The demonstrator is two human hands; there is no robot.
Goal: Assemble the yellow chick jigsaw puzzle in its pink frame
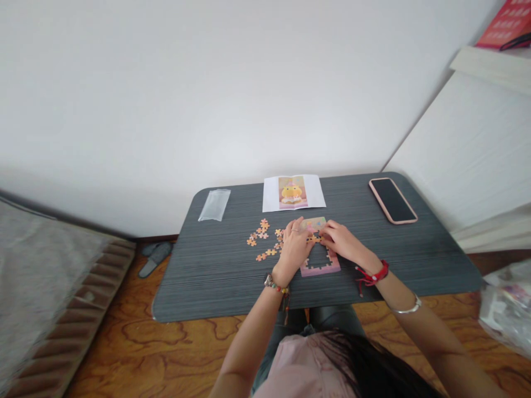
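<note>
Fingers (pixel 293 225) of the left hand (pixel 293 247) lie close together, half bent and palm down, over the left side of a partly assembled pink-bordered cardboard jigsaw puzzle (pixel 319 271); a ring circles one of them. The right hand (pixel 343 241) is curled, loosely closed, its fingertips at the puzzle's upper right edge. Both thumbs come in near a row of yellow-orange pieces just below the pale, multicoloured far strip. Whether either hand pinches a piece is hard to say, since the fingers cover the spot.

The puzzle lies flat on a dark grey wood-grain table (pixel 224 265), near the front edge and facing the person. Its long axis runs away from the body, the far end leaning slightly left; the middle is a dark gap with notched edges.

Loose orange and yellow jigsaw pieces (pixel 260 232) are scattered left of it, some just beside the left hand. Beyond the puzzle is a creased white paper sheet (pixel 271 193) with a printed yellow figure, upright to the person. A pink-cased black smartphone (pixel 393 201) rests to the right, well apart.
</note>
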